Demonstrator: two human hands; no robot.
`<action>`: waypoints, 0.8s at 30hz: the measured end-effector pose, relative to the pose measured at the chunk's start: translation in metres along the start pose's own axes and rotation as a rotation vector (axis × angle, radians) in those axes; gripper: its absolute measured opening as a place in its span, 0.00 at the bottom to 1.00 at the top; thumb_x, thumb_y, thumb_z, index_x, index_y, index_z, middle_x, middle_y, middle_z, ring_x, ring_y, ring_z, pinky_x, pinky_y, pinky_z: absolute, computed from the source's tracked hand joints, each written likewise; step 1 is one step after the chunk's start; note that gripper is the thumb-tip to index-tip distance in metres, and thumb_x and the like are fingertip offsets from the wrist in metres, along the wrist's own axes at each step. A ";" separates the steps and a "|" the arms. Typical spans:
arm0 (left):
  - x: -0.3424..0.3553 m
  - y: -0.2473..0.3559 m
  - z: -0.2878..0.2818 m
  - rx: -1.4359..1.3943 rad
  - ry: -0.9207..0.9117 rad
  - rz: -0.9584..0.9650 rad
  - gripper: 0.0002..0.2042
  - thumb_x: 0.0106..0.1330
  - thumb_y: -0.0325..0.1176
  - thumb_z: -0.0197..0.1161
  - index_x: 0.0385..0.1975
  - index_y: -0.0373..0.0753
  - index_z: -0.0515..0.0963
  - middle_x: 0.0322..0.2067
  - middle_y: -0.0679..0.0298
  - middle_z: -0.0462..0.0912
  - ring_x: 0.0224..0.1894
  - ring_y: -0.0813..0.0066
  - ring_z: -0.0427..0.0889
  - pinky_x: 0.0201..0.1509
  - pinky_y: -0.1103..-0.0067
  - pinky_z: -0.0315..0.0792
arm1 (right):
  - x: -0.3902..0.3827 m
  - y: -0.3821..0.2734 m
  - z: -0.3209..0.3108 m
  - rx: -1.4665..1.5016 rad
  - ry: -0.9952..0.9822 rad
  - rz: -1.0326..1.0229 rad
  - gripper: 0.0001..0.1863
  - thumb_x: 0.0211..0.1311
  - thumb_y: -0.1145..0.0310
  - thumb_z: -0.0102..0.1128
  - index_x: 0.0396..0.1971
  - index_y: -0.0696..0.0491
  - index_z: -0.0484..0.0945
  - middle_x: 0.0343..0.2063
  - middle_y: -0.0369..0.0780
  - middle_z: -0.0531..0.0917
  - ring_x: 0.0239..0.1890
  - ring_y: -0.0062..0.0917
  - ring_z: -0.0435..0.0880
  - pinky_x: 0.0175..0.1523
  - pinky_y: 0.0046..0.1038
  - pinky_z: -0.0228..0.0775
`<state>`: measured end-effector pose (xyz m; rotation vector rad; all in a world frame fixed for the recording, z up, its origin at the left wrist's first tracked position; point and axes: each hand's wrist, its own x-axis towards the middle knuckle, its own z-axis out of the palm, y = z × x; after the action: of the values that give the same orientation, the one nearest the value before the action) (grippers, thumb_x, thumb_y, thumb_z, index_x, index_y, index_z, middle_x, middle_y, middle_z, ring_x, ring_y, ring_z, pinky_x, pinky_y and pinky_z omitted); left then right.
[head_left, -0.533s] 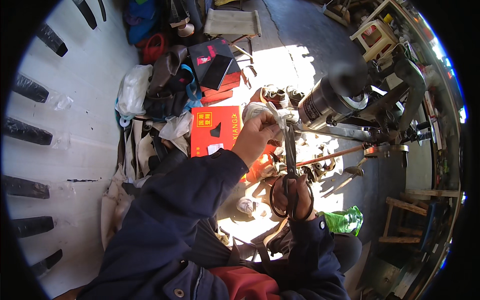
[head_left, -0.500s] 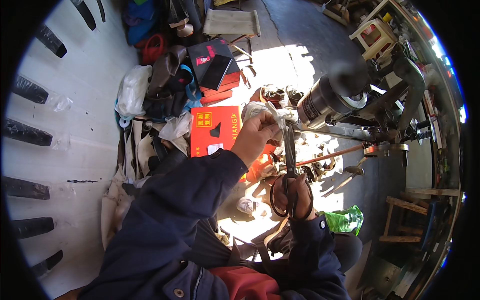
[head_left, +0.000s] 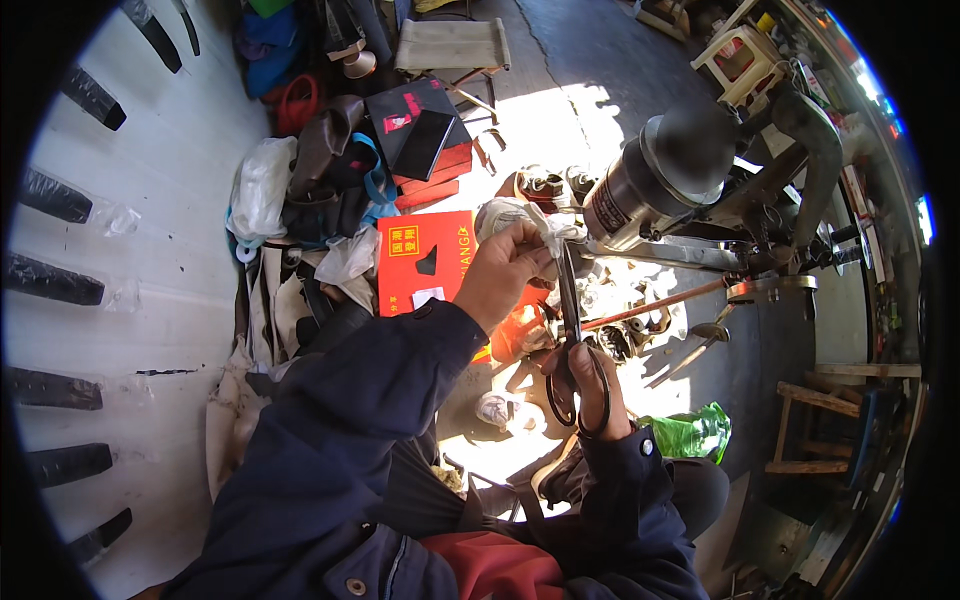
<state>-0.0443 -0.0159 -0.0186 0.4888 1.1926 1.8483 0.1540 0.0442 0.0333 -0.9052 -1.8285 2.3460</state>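
My left hand [head_left: 500, 275] is closed in a pinch on a thin whitish strip [head_left: 547, 226], whose upper end sticks out above my fingertips. My right hand [head_left: 592, 392] grips a pair of large dark scissors [head_left: 569, 300] by the loops. Their blades point up and away from me, with the tips touching or right beside the strip and close to my left fingers. Whether the blades have the strip between them cannot be made out in the glare.
A red box [head_left: 420, 255] lies beyond my left forearm. Right of the strip stands a machine with a metal cylinder [head_left: 640, 190] and a long bar. Worn shoes [head_left: 540, 185], a green plastic bag [head_left: 700, 432], a folding stool [head_left: 453, 45] and piled bags [head_left: 265, 190] surround me.
The scissors have turned more edge-on, and their loops look closer together. Both hands appear slightly further left, along with the whole view. My left hand keeps its pinch on the strip.
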 end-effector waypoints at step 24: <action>-0.003 0.006 0.003 -0.022 0.055 -0.072 0.03 0.74 0.26 0.56 0.42 0.36 0.75 0.36 0.64 0.83 0.37 0.79 0.83 0.45 0.81 0.79 | 0.004 0.017 0.005 -0.019 0.134 -0.066 0.32 0.68 0.39 0.59 0.32 0.59 0.78 0.12 0.28 0.68 0.15 0.10 0.63 0.23 0.18 0.52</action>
<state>-0.0431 -0.0178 -0.0115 0.3801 1.2091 1.8214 0.1537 0.0360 0.0166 -0.9626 -1.8033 2.1767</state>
